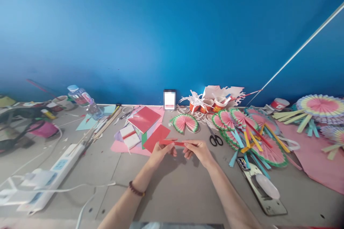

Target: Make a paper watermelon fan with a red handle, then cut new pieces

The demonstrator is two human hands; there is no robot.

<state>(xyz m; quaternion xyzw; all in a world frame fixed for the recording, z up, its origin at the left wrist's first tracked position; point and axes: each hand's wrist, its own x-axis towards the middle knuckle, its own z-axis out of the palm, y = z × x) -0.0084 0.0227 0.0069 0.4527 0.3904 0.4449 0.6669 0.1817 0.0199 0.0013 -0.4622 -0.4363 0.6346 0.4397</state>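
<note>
Head view: grey tabletop (185, 196), work held above its middle, between near and far edges. Red paper sheet (156, 136) lies partly behind the left hand (163, 150); avoid snagging it. Left hand and right hand (198, 151) pinch opposite ends of the narrow red paper strip (179, 144), thumbs on top. Folds too small to tell. I'd keep tension even, edges aligned, pressure light: thin paper could tear or skew.

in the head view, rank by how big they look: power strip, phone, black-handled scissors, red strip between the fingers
1. power strip
2. phone
Not ranked: scissors and red strip; the strip is thin and partly covered by fingers.
</note>
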